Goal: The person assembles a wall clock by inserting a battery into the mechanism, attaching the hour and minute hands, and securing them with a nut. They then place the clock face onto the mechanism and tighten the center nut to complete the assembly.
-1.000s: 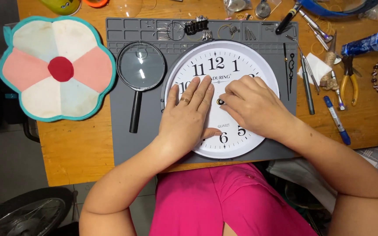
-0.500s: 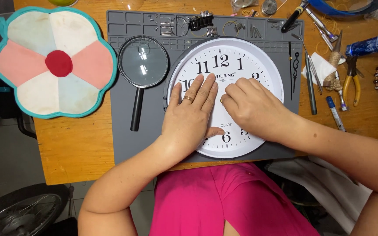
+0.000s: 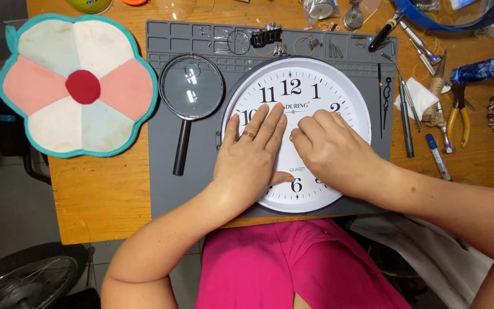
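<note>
The white wall clock (image 3: 296,134) lies face-up on the grey mat (image 3: 161,183). Left hand (image 3: 250,160) rests flat, open, steadying it; right hand (image 3: 330,151) pinches at the centre, grasp hidden.

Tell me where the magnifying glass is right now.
In the head view, the magnifying glass lies on the grey mat, left of the white clock face and the left hand, beside the flower-shaped pad.
</note>
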